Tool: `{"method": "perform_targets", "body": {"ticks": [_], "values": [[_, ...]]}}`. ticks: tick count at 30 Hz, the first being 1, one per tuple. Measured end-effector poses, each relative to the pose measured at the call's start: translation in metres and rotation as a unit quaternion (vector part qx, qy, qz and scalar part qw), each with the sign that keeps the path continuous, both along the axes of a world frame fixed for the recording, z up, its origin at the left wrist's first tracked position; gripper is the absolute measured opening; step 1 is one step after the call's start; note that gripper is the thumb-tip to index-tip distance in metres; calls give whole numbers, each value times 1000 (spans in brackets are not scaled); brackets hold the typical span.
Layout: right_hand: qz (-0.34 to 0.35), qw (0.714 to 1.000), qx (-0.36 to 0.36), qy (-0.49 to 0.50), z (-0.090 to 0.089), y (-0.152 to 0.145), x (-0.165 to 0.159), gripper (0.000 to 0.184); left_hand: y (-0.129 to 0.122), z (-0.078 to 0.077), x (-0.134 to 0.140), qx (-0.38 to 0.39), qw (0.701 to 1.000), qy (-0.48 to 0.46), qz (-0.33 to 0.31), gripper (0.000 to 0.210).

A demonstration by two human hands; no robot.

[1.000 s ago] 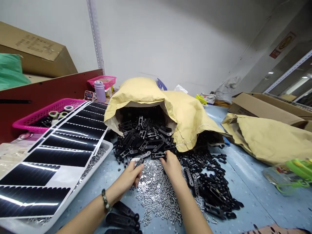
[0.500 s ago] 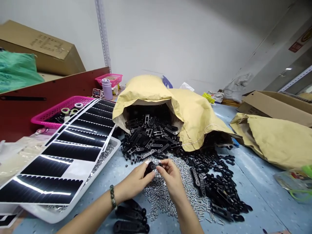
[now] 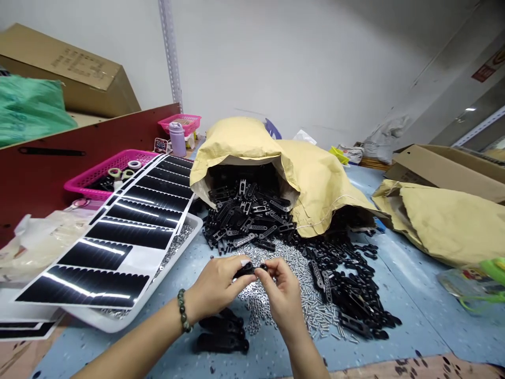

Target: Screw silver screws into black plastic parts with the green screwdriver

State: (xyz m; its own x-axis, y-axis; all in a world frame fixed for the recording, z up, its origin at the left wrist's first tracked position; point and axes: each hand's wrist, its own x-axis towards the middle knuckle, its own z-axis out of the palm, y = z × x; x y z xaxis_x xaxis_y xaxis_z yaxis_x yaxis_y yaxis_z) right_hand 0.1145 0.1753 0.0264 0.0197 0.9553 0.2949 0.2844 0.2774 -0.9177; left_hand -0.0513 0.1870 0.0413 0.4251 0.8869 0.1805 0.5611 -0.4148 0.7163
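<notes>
My left hand [image 3: 219, 281], with a beaded bracelet at the wrist, grips a black plastic part [image 3: 244, 270] between thumb and fingers. Close beside it, the fingertips of my right hand [image 3: 283, 295] pinch a small black piece [image 3: 263, 267], mostly covered by the fingers. Whether the two pieces are joined I cannot tell. Beneath the hands spread silver nuts [image 3: 258, 310] and silver screws [image 3: 315, 310]. Several longer black parts [image 3: 223, 343] lie together below my left hand. A heap of black plastic parts [image 3: 252, 226] spills from a yellow paper sack [image 3: 240, 137] behind.
Another yellow sack [image 3: 315, 179] leans at the right, with more black pieces [image 3: 355, 295] before it. Sheets of black stickers [image 3: 130, 231] lie across a white tray [image 3: 197, 226] of metal bits. A pink basket [image 3: 74, 184] stands behind them. A flattened sack [image 3: 445, 216] lies far right.
The camera view has shifted slightly, so the table things sit a little higher. Both hands stay close together, and the black part in my left hand appears turned a little.
</notes>
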Motion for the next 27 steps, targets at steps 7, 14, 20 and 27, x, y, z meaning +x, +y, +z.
{"method": "perform_targets", "body": {"ticks": [7, 14, 20, 27], "values": [[48, 994, -8, -93, -35, -17, 1, 7, -15, -15, -15, -23, 998, 62, -10, 21], [89, 939, 42, -329, -55, -24, -3, 22, -25, -40, -50, -91, 991, 98, -6, 21], [63, 921, 66, -380, -64, -17, -13, 13, -21, -25, -64, -108, 993, 44, 4, 25], [44, 946, 60, -317, -63, -21, 3, 32, -9, -36, -39, -104, 992, 40, -55, 22]]}}
